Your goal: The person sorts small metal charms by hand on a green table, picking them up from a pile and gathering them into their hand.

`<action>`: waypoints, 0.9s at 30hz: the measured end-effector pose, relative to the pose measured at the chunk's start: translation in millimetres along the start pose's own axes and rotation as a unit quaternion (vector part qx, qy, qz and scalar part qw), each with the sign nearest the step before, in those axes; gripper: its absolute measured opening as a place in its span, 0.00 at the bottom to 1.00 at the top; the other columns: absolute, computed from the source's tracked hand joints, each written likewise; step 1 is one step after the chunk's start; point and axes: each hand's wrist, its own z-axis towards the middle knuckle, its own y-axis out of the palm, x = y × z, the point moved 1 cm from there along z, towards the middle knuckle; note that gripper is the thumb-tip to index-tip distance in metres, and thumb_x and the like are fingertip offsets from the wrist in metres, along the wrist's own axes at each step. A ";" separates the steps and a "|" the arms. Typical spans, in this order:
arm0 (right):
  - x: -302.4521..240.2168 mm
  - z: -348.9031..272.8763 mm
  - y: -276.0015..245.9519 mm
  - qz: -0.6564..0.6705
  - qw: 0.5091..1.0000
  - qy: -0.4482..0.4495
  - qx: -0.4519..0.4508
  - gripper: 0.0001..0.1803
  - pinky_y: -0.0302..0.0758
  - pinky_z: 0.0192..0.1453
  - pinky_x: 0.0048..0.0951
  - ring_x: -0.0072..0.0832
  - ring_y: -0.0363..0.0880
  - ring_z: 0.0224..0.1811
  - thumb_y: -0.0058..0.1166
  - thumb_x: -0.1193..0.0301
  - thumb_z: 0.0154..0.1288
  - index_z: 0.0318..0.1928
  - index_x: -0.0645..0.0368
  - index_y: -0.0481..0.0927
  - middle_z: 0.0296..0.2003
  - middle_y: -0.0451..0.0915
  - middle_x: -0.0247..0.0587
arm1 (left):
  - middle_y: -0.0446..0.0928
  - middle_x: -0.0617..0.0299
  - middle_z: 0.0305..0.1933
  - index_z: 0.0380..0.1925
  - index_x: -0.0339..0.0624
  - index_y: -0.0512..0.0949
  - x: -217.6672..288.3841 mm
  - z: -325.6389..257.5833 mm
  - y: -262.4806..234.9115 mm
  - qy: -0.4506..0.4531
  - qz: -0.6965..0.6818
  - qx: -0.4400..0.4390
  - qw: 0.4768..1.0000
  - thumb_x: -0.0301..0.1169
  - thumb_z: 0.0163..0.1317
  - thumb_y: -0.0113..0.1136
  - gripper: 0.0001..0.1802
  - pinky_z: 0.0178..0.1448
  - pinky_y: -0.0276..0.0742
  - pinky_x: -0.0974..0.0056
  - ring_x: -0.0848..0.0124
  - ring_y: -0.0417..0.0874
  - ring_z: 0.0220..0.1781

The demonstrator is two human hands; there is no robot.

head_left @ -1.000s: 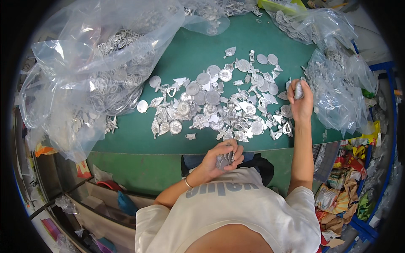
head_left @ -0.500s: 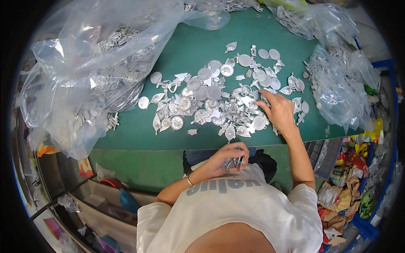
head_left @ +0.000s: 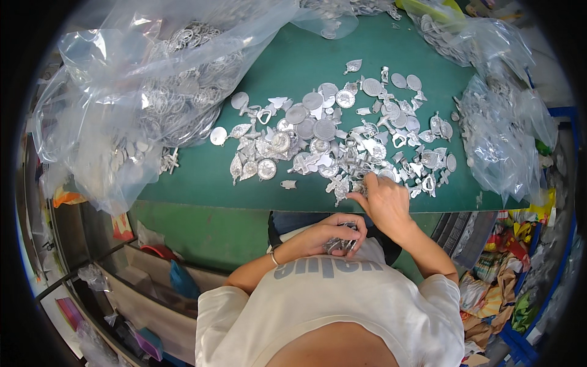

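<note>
Small silver-coloured metal charms [head_left: 324, 128] lie in a loose pile on the green tabletop [head_left: 257, 189]: round discs, leaf shapes, rings and other small forms. Close to my body, just off the table's front edge, my left hand [head_left: 333, 235] is curled around several of these charms [head_left: 341, 244], which partly show between the fingers. My right hand [head_left: 386, 202] reaches to the near side of the pile, thumb and fingers bent down among the pieces. What lies between those fingertips is too small and covered to make out.
Clear plastic bags [head_left: 183, 92] full of metal pieces cover the table's left side. Another bag [head_left: 507, 134] lies at the right, and more are at the back. Below are a bin [head_left: 147, 287] at the left and crumpled packaging [head_left: 489, 287] at the right.
My right hand has drawn back toward me, from the right part of the pile to its near edge. My left hand still holds its charms. The whole view has shifted slightly.
</note>
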 end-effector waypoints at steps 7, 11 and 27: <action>16.1 4.7 1.2 0.040 0.991 -0.098 0.080 0.12 0.71 0.21 0.29 0.32 0.76 0.22 0.59 0.66 0.53 0.28 0.59 0.71 0.21 0.76 0.36 | 0.68 0.58 0.24 0.25 0.35 0.70 -0.5 -2.4 4.3 -0.002 0.001 0.014 1.000 0.35 0.56 0.56 0.13 0.18 0.52 0.77 0.78 0.66 0.23; 41.4 4.1 -0.8 0.482 0.875 0.048 0.026 0.05 0.68 0.19 0.25 0.28 0.76 0.20 0.52 0.73 0.59 0.30 0.60 0.73 0.25 0.78 0.37 | 0.68 0.58 0.25 0.26 0.36 0.70 -3.3 -2.3 -2.3 0.003 0.000 -0.007 1.000 0.35 0.57 0.57 0.12 0.18 0.53 0.77 0.78 0.67 0.23; -14.8 7.1 9.1 0.056 0.997 -0.040 -0.036 0.24 0.70 0.21 0.37 0.42 0.76 0.19 0.63 0.60 0.47 0.43 0.59 0.73 0.20 0.77 0.45 | 0.70 0.60 0.23 0.28 0.37 0.71 -1.4 -4.7 -0.6 -0.021 0.040 0.006 0.999 0.35 0.56 0.56 0.11 0.19 0.55 0.77 0.77 0.71 0.23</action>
